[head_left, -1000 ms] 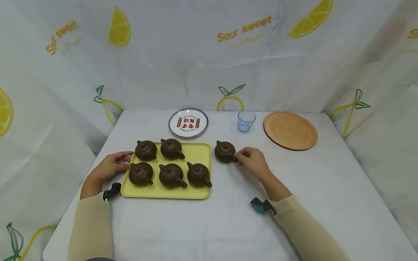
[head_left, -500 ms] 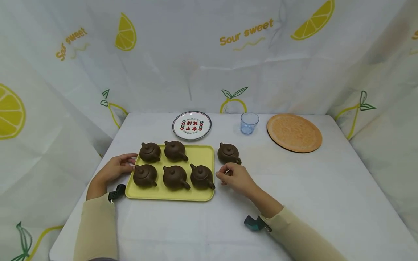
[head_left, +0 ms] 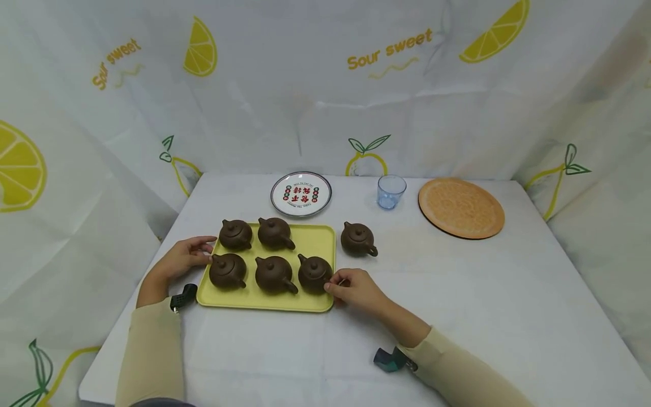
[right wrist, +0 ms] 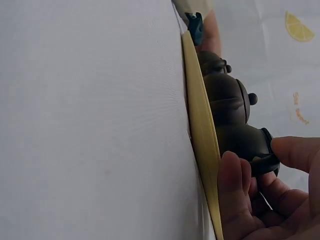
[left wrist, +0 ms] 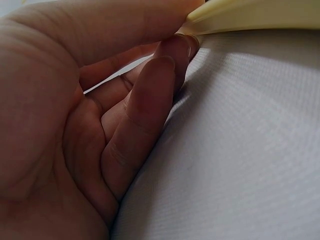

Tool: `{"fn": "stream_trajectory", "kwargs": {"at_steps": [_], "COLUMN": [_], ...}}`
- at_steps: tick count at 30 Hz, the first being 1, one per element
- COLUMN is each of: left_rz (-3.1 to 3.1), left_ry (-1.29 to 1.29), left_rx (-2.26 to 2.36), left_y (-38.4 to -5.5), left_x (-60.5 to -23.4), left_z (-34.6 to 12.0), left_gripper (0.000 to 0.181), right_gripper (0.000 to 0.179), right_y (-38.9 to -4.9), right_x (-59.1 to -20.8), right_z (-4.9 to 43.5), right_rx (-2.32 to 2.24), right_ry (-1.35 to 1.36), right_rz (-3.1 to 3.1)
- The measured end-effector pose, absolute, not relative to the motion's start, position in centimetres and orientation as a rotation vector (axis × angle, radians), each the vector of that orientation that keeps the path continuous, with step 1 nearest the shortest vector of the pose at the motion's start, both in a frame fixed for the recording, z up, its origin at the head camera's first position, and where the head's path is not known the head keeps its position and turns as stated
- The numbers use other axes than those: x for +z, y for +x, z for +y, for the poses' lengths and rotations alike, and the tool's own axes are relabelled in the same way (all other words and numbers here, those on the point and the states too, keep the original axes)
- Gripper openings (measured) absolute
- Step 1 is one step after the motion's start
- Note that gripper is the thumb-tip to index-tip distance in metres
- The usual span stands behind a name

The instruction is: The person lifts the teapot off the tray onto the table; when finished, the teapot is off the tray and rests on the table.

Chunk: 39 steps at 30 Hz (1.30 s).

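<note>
My right hand (head_left: 358,291) pinches the handle of the front-right brown teapot (head_left: 312,273), which sits on the yellow tray (head_left: 254,300). In the right wrist view, the thumb (right wrist: 295,151) and fingers lie around the handle of this dark teapot (right wrist: 245,142). My left hand (head_left: 179,262) rests at the tray's left edge, its thumb and fingers touching the rim. In the left wrist view, the loosely bent fingers (left wrist: 145,95) lie beside the tray rim (left wrist: 240,17). Several more teapots stand on the tray; another teapot (head_left: 358,239) stands just right of it.
Behind the tray lies a white plate (head_left: 300,194) with red lettering. A blue glass (head_left: 390,193) and a round orange-brown mat (head_left: 460,208) are at the back right. A printed curtain (head_left: 285,85) hangs behind the white table (head_left: 285,362).
My right hand has released the teapot beside the tray, moved left and nearer, and taken the front-right teapot's handle. My left hand has stayed at the tray edge; the view has shifted slightly.
</note>
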<state>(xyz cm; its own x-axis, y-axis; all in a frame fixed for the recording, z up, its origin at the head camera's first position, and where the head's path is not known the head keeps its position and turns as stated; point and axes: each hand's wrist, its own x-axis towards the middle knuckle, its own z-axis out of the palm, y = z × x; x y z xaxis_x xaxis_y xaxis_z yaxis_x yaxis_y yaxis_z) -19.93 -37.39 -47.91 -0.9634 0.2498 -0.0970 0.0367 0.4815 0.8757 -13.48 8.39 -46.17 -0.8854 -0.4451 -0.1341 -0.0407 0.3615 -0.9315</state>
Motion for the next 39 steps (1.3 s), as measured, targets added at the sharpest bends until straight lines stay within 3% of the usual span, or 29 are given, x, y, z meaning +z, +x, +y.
{"fn": "stream_trajectory", "kwargs": {"at_steps": [20,39], "left_rz": [2.521,2.512], "left_ry": [0.238,0.244], "left_rx": [1.47,1.485], "left_y": [-20.0,-20.0], "left_x": [-47.9,-47.7], "left_z": [-37.4,-37.3], "left_gripper": [0.06,0.06], "right_gripper": [0.013,0.022], "right_y": [-13.1,-15.5], "right_x": [-45.0,-41.1], "right_z": [9.5,18.1], "right_rx": [-1.446,-1.48], "right_ry": [-0.462,-0.29], "right_rz": [2.418,2.596]}}
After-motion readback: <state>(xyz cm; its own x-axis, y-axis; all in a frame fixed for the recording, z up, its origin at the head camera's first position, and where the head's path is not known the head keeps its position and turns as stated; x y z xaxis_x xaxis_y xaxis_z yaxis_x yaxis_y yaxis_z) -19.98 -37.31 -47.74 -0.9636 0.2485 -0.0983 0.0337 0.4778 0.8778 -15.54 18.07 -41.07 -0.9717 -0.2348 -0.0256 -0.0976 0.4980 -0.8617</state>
